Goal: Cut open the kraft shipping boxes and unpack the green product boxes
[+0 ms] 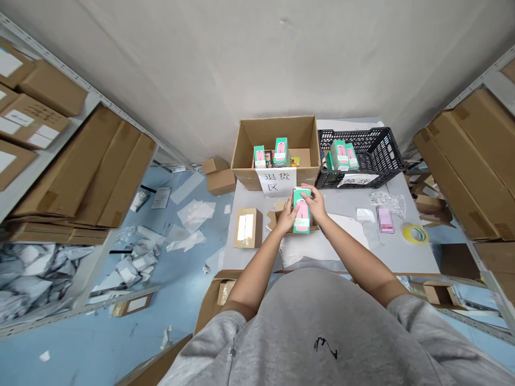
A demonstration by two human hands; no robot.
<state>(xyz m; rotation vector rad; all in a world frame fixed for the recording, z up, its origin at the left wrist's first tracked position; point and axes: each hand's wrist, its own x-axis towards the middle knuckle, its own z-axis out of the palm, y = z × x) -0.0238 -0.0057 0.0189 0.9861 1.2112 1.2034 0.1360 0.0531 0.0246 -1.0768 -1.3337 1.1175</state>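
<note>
A grey short-sleeved sweatshirt point(309, 327) with a small black chest mark point(325, 348).

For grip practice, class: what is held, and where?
A mint-green and pink cardboard box, left hand on its left side, right hand over its top corner.

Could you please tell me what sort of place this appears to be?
It looks like a warehouse returns station: a paper sign reading "returns area" in Chinese hangs on a cardboard box, and metal shelves hold stacked cartons.
</note>
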